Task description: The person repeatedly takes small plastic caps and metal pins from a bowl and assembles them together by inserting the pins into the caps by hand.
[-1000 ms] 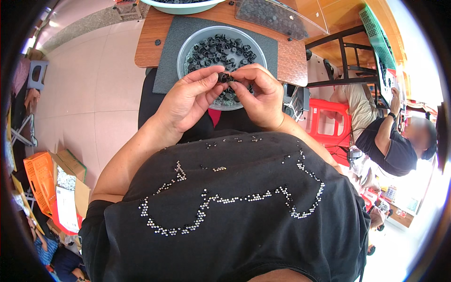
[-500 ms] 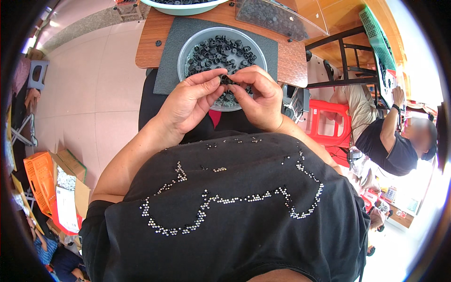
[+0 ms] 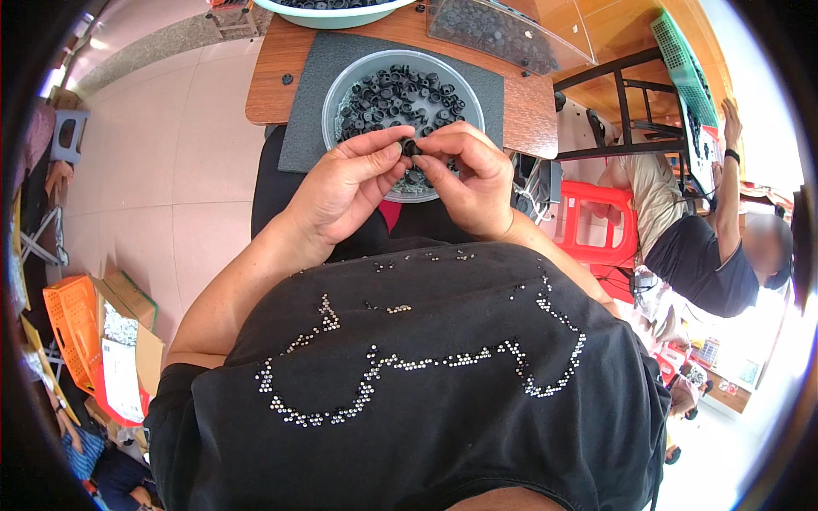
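Note:
Above the near part of a round translucent basin (image 3: 329, 100), my two hands meet around a small round black plastic part (image 3: 410, 147). The thumb and fingers of my left hand (image 3: 351, 180) pinch its left side. From the right, my right hand (image 3: 471, 173) grips the same part with thumb and forefinger. Fingertips cover much of it, so its exact shape is hard to make out. Many similar black plastic parts (image 3: 396, 95) lie loose in the basin, some ring-shaped, some like caps.
The basin stands on a dark grey mat (image 3: 308, 85) on a wooden table (image 3: 271, 81). Behind it are a pale green basin (image 3: 341, 15) and a clear box (image 3: 503, 38) of black parts. A red stool (image 3: 575, 223) and a seated co-worker (image 3: 703, 264) are at right; an orange crate (image 3: 70, 328) lies left.
My hands stay almost in place, with the black part turned slightly between my fingertips. At right, the co-worker's arm has reached farther out toward the green basket.

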Action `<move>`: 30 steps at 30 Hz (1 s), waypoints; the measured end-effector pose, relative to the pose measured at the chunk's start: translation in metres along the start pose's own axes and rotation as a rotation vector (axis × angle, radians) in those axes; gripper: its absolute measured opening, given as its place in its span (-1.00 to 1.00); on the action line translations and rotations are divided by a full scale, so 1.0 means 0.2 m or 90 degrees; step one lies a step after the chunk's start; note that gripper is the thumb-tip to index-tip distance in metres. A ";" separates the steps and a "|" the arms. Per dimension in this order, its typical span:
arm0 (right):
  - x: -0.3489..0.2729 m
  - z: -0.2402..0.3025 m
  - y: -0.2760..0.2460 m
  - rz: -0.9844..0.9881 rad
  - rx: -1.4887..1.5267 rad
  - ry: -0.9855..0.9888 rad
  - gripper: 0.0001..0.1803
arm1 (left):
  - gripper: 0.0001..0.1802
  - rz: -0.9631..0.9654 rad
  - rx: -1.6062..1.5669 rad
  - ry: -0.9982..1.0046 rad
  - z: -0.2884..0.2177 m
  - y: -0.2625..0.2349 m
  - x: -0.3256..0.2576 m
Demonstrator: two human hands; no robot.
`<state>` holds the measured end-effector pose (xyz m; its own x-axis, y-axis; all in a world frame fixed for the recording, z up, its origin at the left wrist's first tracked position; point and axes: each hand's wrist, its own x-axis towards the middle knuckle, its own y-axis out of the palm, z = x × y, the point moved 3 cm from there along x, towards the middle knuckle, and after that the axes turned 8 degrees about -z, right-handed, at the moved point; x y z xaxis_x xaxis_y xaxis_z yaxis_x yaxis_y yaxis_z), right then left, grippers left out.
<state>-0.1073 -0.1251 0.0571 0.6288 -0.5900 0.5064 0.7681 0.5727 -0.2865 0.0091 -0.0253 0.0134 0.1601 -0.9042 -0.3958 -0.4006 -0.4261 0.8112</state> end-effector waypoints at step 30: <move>-0.02 -0.06 0.01 0.024 0.320 0.369 -0.82 | -0.73 -0.036 0.468 0.311 -0.02 0.07 -0.04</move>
<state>-0.1076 -0.1284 0.0444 0.7230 -0.6894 -0.0441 0.6847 0.7066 0.1786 0.0057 -0.0233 0.0300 0.4968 -0.8656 -0.0626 -0.8324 -0.4956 0.2479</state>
